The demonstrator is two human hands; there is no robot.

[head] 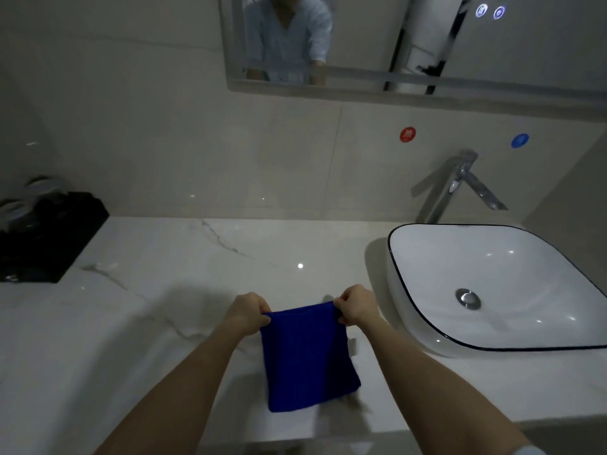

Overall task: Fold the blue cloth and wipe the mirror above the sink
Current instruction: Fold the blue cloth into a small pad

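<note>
While your left hand (251, 311) and right hand (354, 308) pinch its top corners, the blue cloth (307, 356) hangs over the counter (164, 274), held taut for folding; sink (427, 339) at 3 o'clock, mirror (361, 44) at 12, unwiped.

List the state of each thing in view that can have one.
Blue square cloth: folded, held by two top corners.
Left hand: pinches the cloth's left corner.
Right hand: pinches its right corner.
Chrome faucet: no water running.
White vessel sink: empty.
Wall mirror: untouched by cloth.
</note>
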